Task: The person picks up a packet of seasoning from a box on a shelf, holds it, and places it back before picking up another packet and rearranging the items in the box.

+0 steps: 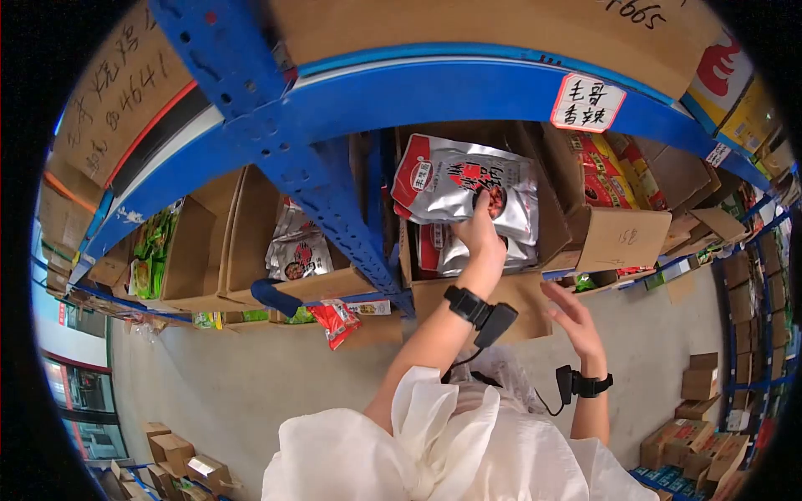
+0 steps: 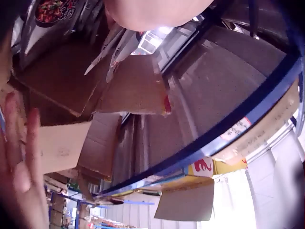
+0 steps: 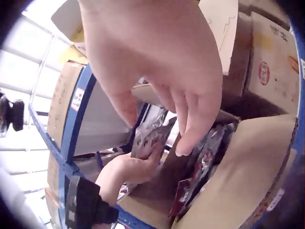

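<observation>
In the head view my left hand (image 1: 480,234) grips a silver and red foil packet (image 1: 426,196), thumb across its printed face and the other fingers hidden beneath. It is held over an opened cardboard box (image 1: 547,209) where more silver packets (image 1: 453,257) lie. My right hand (image 1: 576,321) is in front of the shelf, to the right of the left forearm, fingers spread and holding nothing. The right wrist view shows the right hand (image 3: 157,67) large above the box, and the left hand (image 3: 133,169) around the packet (image 3: 150,138).
A blue shelf beam (image 1: 434,88) crosses above the boxes, and a blue upright (image 1: 334,200) stands left of the held packet. Neighbouring boxes hold silver packets (image 1: 305,255) and red-yellow packets (image 1: 606,171). A cardboard flap (image 1: 622,240) juts out at the right.
</observation>
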`<state>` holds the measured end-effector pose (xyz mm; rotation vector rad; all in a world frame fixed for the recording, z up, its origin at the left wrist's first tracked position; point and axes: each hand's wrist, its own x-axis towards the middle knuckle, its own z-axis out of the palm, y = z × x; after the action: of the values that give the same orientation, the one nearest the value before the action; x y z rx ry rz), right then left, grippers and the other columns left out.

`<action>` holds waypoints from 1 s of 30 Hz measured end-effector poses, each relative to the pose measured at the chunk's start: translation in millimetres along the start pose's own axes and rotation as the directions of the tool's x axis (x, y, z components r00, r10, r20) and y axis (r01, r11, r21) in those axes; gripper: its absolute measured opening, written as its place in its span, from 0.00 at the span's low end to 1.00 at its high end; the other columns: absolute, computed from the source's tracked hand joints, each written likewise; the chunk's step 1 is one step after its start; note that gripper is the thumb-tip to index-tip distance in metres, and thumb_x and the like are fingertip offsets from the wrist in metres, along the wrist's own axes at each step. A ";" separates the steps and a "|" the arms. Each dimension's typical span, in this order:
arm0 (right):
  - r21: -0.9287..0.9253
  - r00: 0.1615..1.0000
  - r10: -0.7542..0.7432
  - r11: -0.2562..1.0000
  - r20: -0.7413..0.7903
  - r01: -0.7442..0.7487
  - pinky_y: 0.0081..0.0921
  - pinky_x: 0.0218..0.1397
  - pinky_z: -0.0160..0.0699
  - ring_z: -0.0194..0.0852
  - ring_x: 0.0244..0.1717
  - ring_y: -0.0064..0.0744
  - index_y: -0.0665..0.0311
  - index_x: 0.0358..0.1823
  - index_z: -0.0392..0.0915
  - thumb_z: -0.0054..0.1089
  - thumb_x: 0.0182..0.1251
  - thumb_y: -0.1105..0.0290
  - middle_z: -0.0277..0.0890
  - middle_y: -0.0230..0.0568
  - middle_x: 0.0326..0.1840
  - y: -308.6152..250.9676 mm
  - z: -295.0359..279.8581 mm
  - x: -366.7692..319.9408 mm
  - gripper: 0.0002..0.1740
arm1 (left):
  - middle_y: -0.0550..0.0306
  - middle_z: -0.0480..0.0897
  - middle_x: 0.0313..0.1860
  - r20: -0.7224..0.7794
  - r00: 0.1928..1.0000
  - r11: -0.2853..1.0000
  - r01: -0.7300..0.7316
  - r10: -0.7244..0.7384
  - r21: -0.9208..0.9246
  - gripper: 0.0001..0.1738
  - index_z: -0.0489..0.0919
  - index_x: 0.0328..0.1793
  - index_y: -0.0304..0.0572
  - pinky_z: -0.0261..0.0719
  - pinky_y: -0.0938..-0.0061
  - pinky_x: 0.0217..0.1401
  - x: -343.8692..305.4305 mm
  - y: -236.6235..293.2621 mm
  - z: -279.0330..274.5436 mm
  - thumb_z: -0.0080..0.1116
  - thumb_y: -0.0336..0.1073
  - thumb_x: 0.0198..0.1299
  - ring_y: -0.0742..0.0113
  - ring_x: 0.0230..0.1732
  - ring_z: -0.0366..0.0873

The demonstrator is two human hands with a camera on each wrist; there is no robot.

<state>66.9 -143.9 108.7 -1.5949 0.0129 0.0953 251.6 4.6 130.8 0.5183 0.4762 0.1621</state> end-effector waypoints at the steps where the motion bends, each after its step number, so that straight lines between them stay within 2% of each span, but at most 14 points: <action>1: -0.114 0.998 -0.050 0.992 0.050 0.055 0.28 0.56 0.71 0.65 0.63 0.35 0.65 0.69 0.57 0.55 0.65 0.73 0.59 0.47 0.70 6.9 -9.2 6.8 0.32 | 0.56 0.73 0.57 -0.007 1.000 1.000 -0.026 0.026 0.005 0.32 0.64 0.62 0.38 0.69 0.70 0.59 12.0 -9.7 3.3 0.64 0.23 0.51 0.64 0.54 0.73; 4: -0.283 0.992 -0.059 0.955 0.115 0.090 0.31 0.66 0.60 0.57 0.69 0.33 0.67 0.69 0.57 0.56 0.64 0.72 0.51 0.45 0.75 2.8 -28.5 30.2 0.32 | 0.50 0.71 0.60 -0.015 0.996 0.994 -0.090 0.090 0.054 0.36 0.59 0.65 0.33 0.70 0.70 0.60 45.7 -31.6 14.1 0.64 0.24 0.50 0.63 0.55 0.73; 6: -0.327 0.995 -0.010 0.944 0.099 0.042 0.30 0.66 0.60 0.56 0.69 0.33 0.67 0.70 0.56 0.57 0.63 0.72 0.49 0.45 0.75 -10.5 -35.6 47.6 0.34 | 0.46 0.69 0.62 -0.307 0.951 0.966 0.109 -0.033 0.233 0.40 0.56 0.67 0.30 0.70 0.69 0.60 54.8 -33.8 33.9 0.66 0.26 0.50 0.62 0.56 0.72; 7: -0.329 0.989 -0.095 0.936 0.112 0.127 0.26 0.62 0.65 0.63 0.64 0.32 0.67 0.71 0.52 0.58 0.62 0.73 0.49 0.47 0.75 2.1 -44.1 53.1 0.37 | 0.45 0.69 0.62 -0.288 0.958 0.975 0.080 -0.017 0.207 0.42 0.54 0.68 0.30 0.70 0.69 0.60 56.8 -36.6 40.8 0.66 0.28 0.49 0.61 0.56 0.72; 10: -0.325 0.995 -0.032 0.944 0.098 0.063 0.25 0.56 0.70 0.64 0.60 0.33 0.67 0.72 0.49 0.58 0.61 0.72 0.51 0.50 0.74 -10.9 -42.9 45.5 0.40 | 0.43 0.67 0.63 -0.267 0.964 0.991 0.019 0.018 0.136 0.47 0.51 0.70 0.29 0.71 0.67 0.60 74.3 -49.6 49.7 0.68 0.31 0.48 0.58 0.57 0.72; 12: -0.379 0.992 -0.068 0.920 0.102 0.102 0.25 0.52 0.72 0.61 0.62 0.35 0.67 0.73 0.45 0.58 0.60 0.71 0.51 0.52 0.73 3.2 -42.7 43.1 0.42 | 0.42 0.67 0.64 -0.294 0.956 0.995 0.023 0.008 0.102 0.49 0.49 0.71 0.29 0.71 0.66 0.60 95.9 -63.5 56.1 0.68 0.33 0.48 0.55 0.57 0.72; 13: -0.400 0.993 -0.072 0.911 0.092 0.103 0.25 0.51 0.73 0.61 0.63 0.36 0.67 0.73 0.45 0.58 0.60 0.71 0.50 0.51 0.74 -0.7 -34.6 41.3 0.43 | 0.42 0.67 0.64 -0.395 0.918 0.979 0.112 -0.037 0.170 0.48 0.50 0.70 0.28 0.72 0.65 0.60 110.2 -66.1 61.0 0.68 0.35 0.48 0.52 0.57 0.73; 14: -0.419 0.994 -0.073 0.902 0.081 0.101 0.24 0.50 0.73 0.60 0.64 0.37 0.67 0.73 0.44 0.58 0.60 0.70 0.49 0.51 0.74 -2.7 -29.6 40.3 0.43 | 0.42 0.66 0.65 -0.307 0.951 0.992 0.014 0.025 0.124 0.46 0.52 0.69 0.30 0.71 0.64 0.60 125.3 -76.6 57.5 0.68 0.35 0.48 0.53 0.58 0.72; 19: -0.353 0.996 0.012 0.936 0.090 0.021 0.26 0.49 0.75 0.59 0.67 0.39 0.65 0.74 0.44 0.59 0.61 0.67 0.48 0.47 0.75 -1.8 -33.3 37.4 0.43 | 0.41 0.69 0.60 -0.202 0.963 0.945 0.227 -0.181 0.234 0.40 0.55 0.68 0.37 0.73 0.57 0.57 169.4 -77.9 41.9 0.60 0.48 0.56 0.49 0.55 0.72; 22: -0.334 0.996 0.047 0.942 0.081 -0.018 0.26 0.50 0.75 0.61 0.65 0.38 0.64 0.74 0.45 0.59 0.61 0.68 0.49 0.48 0.75 4.7 -40.3 35.3 0.43 | 0.38 0.71 0.50 0.108 0.952 0.935 0.253 -0.286 0.247 0.33 0.62 0.60 0.33 0.83 0.61 0.43 156.3 -61.7 38.3 0.49 0.54 0.62 0.47 0.49 0.73; 23: -0.331 0.997 0.049 0.943 0.066 -0.024 0.26 0.50 0.75 0.62 0.65 0.37 0.64 0.73 0.45 0.60 0.61 0.68 0.49 0.48 0.74 11.1 -43.3 35.8 0.43 | 0.31 0.71 0.50 0.080 0.933 0.889 0.306 -0.352 0.339 0.32 0.61 0.58 0.26 0.83 0.56 0.50 149.4 -53.3 40.4 0.44 0.52 0.65 0.43 0.50 0.75; 24: -0.328 0.997 0.050 0.944 0.050 -0.031 0.26 0.50 0.75 0.64 0.64 0.37 0.64 0.73 0.45 0.60 0.61 0.68 0.50 0.47 0.74 16.0 -45.2 35.2 0.43 | 0.25 0.73 0.49 0.176 0.876 0.836 0.341 -0.448 0.430 0.30 0.60 0.57 0.22 0.84 0.59 0.49 143.1 -42.6 37.0 0.42 0.48 0.67 0.42 0.49 0.78; 26: -0.334 0.998 0.042 0.942 0.045 -0.025 0.26 0.50 0.76 0.65 0.63 0.36 0.64 0.73 0.46 0.61 0.60 0.68 0.51 0.48 0.74 19.9 -49.7 35.9 0.43 | 0.25 0.76 0.47 0.175 0.850 0.761 0.330 -0.496 0.559 0.27 0.61 0.57 0.21 0.85 0.63 0.48 144.3 -34.6 32.3 0.41 0.45 0.68 0.41 0.44 0.80; 30: -0.352 0.998 0.045 0.936 0.037 -0.029 0.26 0.49 0.77 0.68 0.60 0.34 0.65 0.73 0.47 0.60 0.60 0.70 0.54 0.48 0.72 16.3 -50.7 38.1 0.42 | 0.32 0.80 0.43 0.204 0.829 0.690 0.268 -0.521 0.673 0.27 0.66 0.53 0.23 0.86 0.73 0.38 154.4 -35.9 20.2 0.43 0.48 0.68 0.51 0.40 0.82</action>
<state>106.5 -193.0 91.0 -1.9508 -0.0093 0.1693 398.0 6.1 66.8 1.0601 0.2342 -0.5526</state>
